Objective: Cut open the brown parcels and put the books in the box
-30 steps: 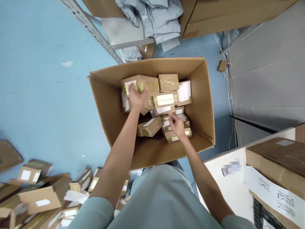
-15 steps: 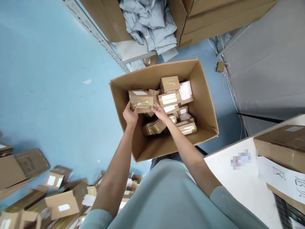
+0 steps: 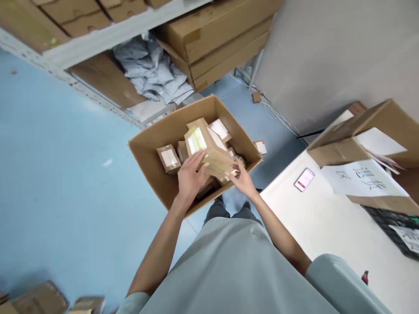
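Currently my left hand [image 3: 190, 178] and right hand [image 3: 242, 179] hold box [image 3: 213, 153] over carton [image 3: 168, 127]; long axis slants toward carton's right corner, right hand nearer.

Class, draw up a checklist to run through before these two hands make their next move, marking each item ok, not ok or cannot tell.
1. Left hand on the parcel: ok, its fingers lie against it.
2. Right hand gripping firmly: cannot tell; it is at the parcel's right end, but blurred.
3. Print on the parcel's white label: cannot tell, too blurred to read.
4. Large carton open at the top: ok, with smaller boxes visible inside.
5. Phone away from both hands: ok, it lies on the white table.
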{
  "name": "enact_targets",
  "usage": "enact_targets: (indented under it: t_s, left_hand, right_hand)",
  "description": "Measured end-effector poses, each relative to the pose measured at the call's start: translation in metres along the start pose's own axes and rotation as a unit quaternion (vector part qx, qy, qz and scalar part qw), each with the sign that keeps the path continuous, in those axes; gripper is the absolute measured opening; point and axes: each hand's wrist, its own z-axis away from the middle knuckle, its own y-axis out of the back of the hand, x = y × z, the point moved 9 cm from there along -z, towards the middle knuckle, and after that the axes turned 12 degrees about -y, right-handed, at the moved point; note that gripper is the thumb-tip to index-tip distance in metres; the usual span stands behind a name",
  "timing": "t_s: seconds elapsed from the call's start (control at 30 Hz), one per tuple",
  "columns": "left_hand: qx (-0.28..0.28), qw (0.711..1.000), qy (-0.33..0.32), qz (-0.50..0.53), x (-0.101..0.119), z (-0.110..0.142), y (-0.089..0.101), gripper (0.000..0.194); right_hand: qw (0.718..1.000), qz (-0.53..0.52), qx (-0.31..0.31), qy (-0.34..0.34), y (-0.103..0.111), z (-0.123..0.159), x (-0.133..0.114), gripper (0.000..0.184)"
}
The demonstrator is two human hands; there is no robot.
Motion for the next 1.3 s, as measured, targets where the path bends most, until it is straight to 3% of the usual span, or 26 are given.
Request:
enact_targets:
  t_s: [0.07, 0.17, 0.33, 0.47, 0.53, 0.63, 0.7, 0.77, 0.83, 0.93, 1.1, 1.2, 1.3]
  left_hand:
    - [-0.047, 0.996, -0.075, 0.031, 0.065, -0.012, -0.037, 0.044]
    - [-0.114, 0.973, -0.183, 0.079, 0.165, -0.015, -0.105, 0.046]
    - [-0.242, 0.904, -0.336, 0.108, 0.316, 0.032, -0.235, 0.05]
    - [-0.332, 0.83, -0.436, 0.105, 0.401, 0.1, -0.328, 0.053]
    - [-0.367, 0.796, -0.471, 0.099, 0.429, 0.133, -0.362, 0.053]
    - [-0.411, 0.752, -0.509, 0.084, 0.453, 0.176, -0.399, 0.049]
    - [-0.439, 0.724, -0.527, 0.074, 0.458, 0.199, -0.414, 0.046]
    - [-0.462, 0.71, -0.526, 0.075, 0.456, 0.213, -0.421, 0.046]
    - [-0.475, 0.724, -0.493, 0.087, 0.447, 0.215, -0.422, 0.047]
    - [-0.466, 0.78, -0.404, 0.104, 0.416, 0.201, -0.413, 0.046]
    - [-0.384, 0.885, -0.236, 0.122, 0.329, 0.158, -0.364, 0.042]
    - [-0.315, 0.935, -0.115, 0.112, 0.255, 0.139, -0.317, 0.04]
    - [-0.257, 0.962, -0.003, 0.088, 0.178, 0.134, -0.263, 0.038]
  right_hand:
    - [0.989, 0.084, 0.115, 0.046, 0.074, 0.043, -0.002, 0.099]
    - [0.951, 0.18, 0.242, 0.068, 0.171, 0.114, 0.015, 0.089]
    - [0.907, 0.227, 0.354, 0.024, 0.29, 0.221, 0.091, 0.079]
    - [0.9, 0.2, 0.381, -0.07, 0.345, 0.284, 0.177, 0.076]
    - [0.895, 0.175, 0.391, -0.126, 0.358, 0.308, 0.218, 0.079]
    - [0.887, 0.131, 0.398, -0.192, 0.363, 0.334, 0.267, 0.083]
    - [0.893, 0.107, 0.388, -0.201, 0.362, 0.344, 0.283, 0.088]
    - [0.903, 0.104, 0.377, -0.177, 0.362, 0.351, 0.283, 0.097]
    - [0.911, 0.118, 0.369, -0.139, 0.366, 0.353, 0.271, 0.102]
    - [0.921, 0.14, 0.354, -0.087, 0.375, 0.346, 0.24, 0.091]
    - [0.94, 0.173, 0.294, -0.017, 0.37, 0.289, 0.183, 0.066]
    - [0.953, 0.192, 0.235, 0.004, 0.342, 0.238, 0.152, 0.059]
    - [0.962, 0.213, 0.171, 0.02, 0.295, 0.186, 0.123, 0.056]
